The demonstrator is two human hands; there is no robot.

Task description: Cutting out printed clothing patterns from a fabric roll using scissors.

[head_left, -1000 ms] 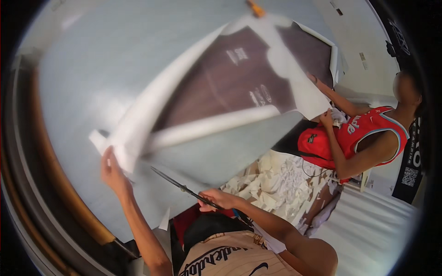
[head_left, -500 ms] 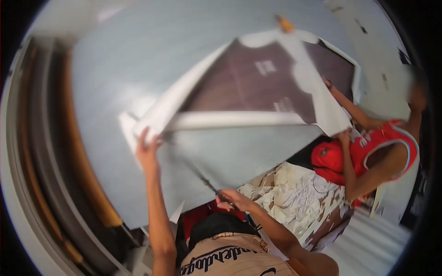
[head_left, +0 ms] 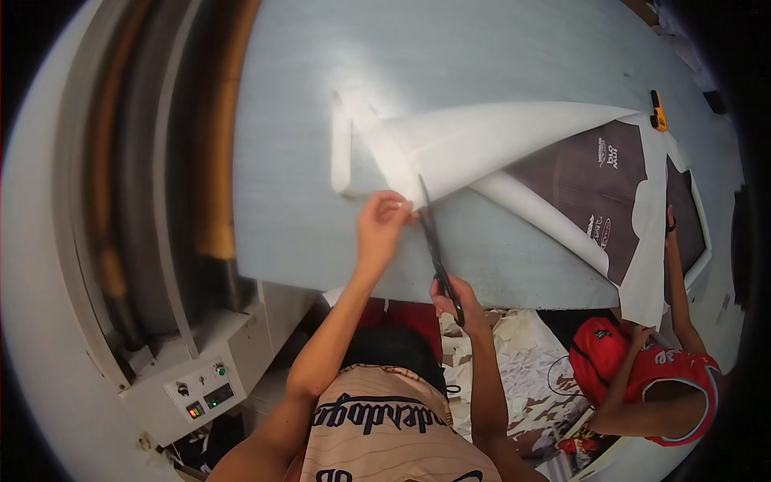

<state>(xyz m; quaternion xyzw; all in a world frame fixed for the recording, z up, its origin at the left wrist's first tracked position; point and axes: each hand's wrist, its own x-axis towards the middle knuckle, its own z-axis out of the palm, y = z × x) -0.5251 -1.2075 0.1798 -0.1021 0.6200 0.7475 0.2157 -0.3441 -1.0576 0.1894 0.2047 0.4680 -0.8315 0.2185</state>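
My left hand [head_left: 384, 218] is closed on the lower corner of white paper [head_left: 498, 128], fingertips pinching it on the pale blue-grey table [head_left: 313, 145]. My right hand [head_left: 456, 297] grips long black scissors [head_left: 434, 249], whose blades reach up to the paper beside my left fingers. The paper widens rightward over a dark purple-brown sheet [head_left: 554, 185] with white prints, and a rolled white strip runs diagonally along its lower edge. Another narrow white strip [head_left: 341, 149] lies at the paper's left end.
A machine with long rollers [head_left: 136, 177] and a control panel [head_left: 201, 390] flanks the table's left. A co-worker [head_left: 666, 394] in red holds the paper's right side. A yellow-and-black tool [head_left: 658, 111] lies at upper right. Paper scraps [head_left: 514, 353] pile below the table's front edge.
The view has swung, putting the sheets farther right and more machine in sight. The scissor blades have moved up against the paper beside my left hand, which still pinches the corner.
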